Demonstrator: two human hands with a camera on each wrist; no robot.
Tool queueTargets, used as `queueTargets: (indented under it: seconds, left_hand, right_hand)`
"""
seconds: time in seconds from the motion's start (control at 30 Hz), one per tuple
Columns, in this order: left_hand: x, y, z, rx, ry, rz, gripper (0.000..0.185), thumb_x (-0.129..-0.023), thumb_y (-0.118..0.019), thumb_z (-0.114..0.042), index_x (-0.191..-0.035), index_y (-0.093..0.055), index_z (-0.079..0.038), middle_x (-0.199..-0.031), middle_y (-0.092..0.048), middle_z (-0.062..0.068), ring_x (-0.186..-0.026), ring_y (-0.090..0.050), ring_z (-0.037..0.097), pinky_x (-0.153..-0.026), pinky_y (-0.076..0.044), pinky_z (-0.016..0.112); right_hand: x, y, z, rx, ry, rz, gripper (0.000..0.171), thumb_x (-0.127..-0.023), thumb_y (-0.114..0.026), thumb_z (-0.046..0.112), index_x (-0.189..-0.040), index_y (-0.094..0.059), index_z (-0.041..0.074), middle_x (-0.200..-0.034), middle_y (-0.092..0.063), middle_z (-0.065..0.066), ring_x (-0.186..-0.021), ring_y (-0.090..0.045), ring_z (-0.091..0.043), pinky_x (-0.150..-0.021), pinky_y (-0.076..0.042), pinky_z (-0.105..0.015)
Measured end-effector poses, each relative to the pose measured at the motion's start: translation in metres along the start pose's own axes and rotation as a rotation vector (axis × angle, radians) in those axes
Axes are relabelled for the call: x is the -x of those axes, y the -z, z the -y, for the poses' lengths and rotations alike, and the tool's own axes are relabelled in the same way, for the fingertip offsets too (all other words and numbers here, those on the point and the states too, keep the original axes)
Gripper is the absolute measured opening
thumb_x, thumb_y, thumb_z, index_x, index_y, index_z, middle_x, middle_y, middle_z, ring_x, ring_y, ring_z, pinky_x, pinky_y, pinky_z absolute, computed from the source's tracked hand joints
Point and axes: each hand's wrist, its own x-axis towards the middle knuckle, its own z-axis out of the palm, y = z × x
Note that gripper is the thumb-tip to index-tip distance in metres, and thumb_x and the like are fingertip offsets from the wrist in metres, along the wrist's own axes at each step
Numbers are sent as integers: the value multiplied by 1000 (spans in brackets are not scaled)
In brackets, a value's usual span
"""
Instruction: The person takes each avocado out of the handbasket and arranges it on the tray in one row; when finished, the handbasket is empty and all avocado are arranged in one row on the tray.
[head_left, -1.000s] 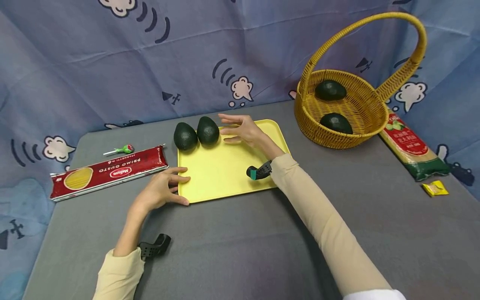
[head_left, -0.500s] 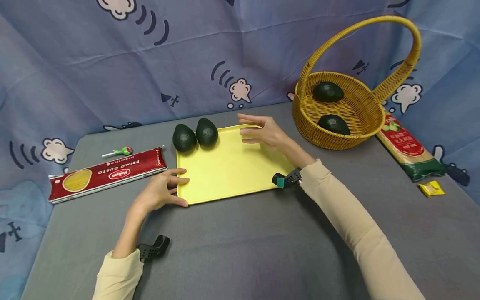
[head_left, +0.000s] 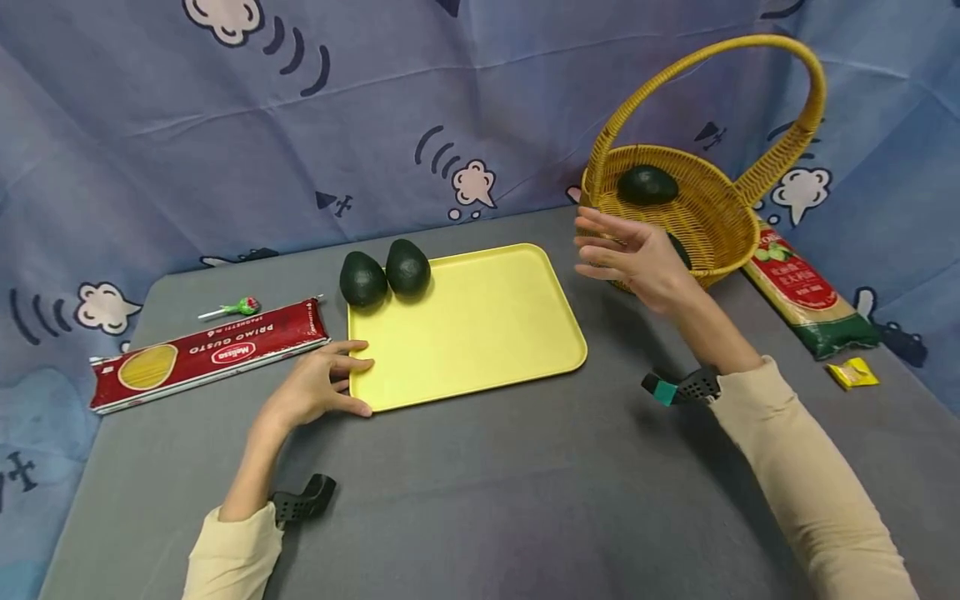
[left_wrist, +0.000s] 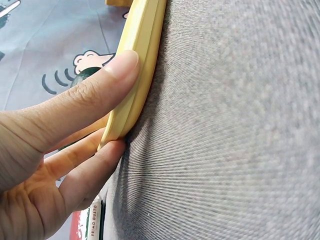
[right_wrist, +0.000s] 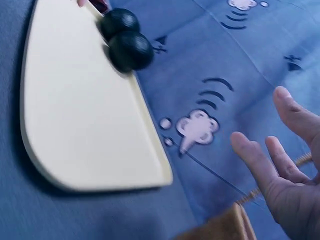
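A yellow tray [head_left: 480,333] lies on the grey table, with two dark avocados [head_left: 363,278] [head_left: 408,267] side by side at its far left corner. My left hand [head_left: 358,383] holds the tray's near left corner. In the left wrist view the thumb [left_wrist: 100,85] lies against the rim [left_wrist: 142,45] and the fingers sit at the other side. My right hand [head_left: 626,254] hovers open, fingers spread, just in front of a wicker basket [head_left: 720,208]. One avocado [head_left: 647,184] lies in the basket. A second one is mostly hidden behind that hand. The right wrist view shows the open hand [right_wrist: 287,175], the tray [right_wrist: 85,110] and the avocados [right_wrist: 131,50].
A red spaghetti packet [head_left: 210,350] and a lollipop [head_left: 238,306] lie left of the tray. A green-ended pasta packet [head_left: 806,292] and a small yellow wrapper [head_left: 851,373] lie right of the basket. A blue patterned cloth hangs behind the table.
My right hand has moved right, off the tray's far side and over to the basket's front. The left hand and the tray have stayed put.
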Motion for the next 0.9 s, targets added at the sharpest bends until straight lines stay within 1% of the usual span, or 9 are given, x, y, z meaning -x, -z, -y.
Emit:
queueTargets:
  seconds: [0.07, 0.17, 0.3, 0.4, 0.53, 0.6, 0.67, 0.77, 0.9]
  left_hand:
    - [0, -1, 0, 17, 5, 4, 63, -68, -87, -10, -121, -61, 11, -140, -44, 23, -114, -57, 37, -88, -53, 39]
    - [0, -1, 0, 5, 1, 4, 62, -68, -87, -11, -121, -61, 11, -140, -44, 23, -114, -58, 37, -88, -53, 40]
    - [0, 0, -1, -13, 4, -1, 62, -68, -87, -11, -120, -62, 10, -140, -45, 22, -113, -58, 37, -87, -54, 39]
    - [0, 0, -1, -22, 10, -1, 62, -67, -88, -11, -120, -63, 9, -140, -46, 21, -113, -59, 35, -87, -54, 38]
    - [-1, 2, -1, -34, -2, -1, 62, -67, -88, -13, -120, -63, 9, -139, -46, 22, -112, -60, 35, -86, -54, 39]
    - [-2, 3, -2, -34, -7, -2, 62, -67, -88, -13, -119, -63, 9, -139, -46, 22, -111, -60, 35, -86, -54, 38]
    - [-2, 3, -2, -39, -8, 0, 63, -67, -88, -13, -120, -63, 9, -139, -46, 22, -111, -60, 35, -86, -54, 38]
    - [-1, 3, -1, -38, -1, 3, 64, -67, -88, -14, -121, -62, 8, -140, -46, 21, -112, -60, 34, -86, -54, 37]
    - [0, 1, 2, -14, -2, 1, 65, -67, -88, -12, -122, -61, 9, -140, -45, 22, -112, -59, 35, -87, -54, 36]
  right_hand:
    - [9, 14, 8, -35, 35, -28, 53, -89, -60, -8, -140, -50, 4, -129, -57, -6, -108, -61, -17, -81, -57, -33]
    - [20, 35, 18, -68, 57, -98, 50, -88, -60, -9, -136, -55, 6, -129, -56, -7, -106, -62, -17, -78, -57, -34]
    - [27, 60, 27, -87, 41, -182, 50, -88, -59, -10, -134, -57, 8, -133, -53, -8, -109, -60, -15, -75, -58, -34]
    - [25, 75, 28, -76, 1, -200, 49, -88, -60, -9, -134, -58, 9, -133, -52, -8, -110, -59, -13, -72, -59, -35]
    - [18, 87, 24, -22, -63, -182, 46, -88, -61, -7, -131, -61, 11, -126, -56, -4, -106, -61, -13, -69, -60, -36]
    - [16, 91, 21, 38, -97, -186, 46, -89, -62, -4, -131, -61, 13, -127, -55, -4, -104, -61, -11, -67, -60, -34]
    - [15, 95, 19, 72, -130, -205, 46, -88, -64, 0, -131, -61, 16, -132, -51, -6, -102, -62, -10, -66, -60, -32]
    - [14, 101, 18, 112, -158, -279, 50, -85, -70, 6, -132, -60, 19, -139, -43, -8, -99, -61, -6, -65, -60, -29]
    - [9, 107, 22, 113, -168, -395, 56, -80, -76, 11, -133, -60, 22, -143, -41, -5, -95, -61, -4, -62, -59, -24]
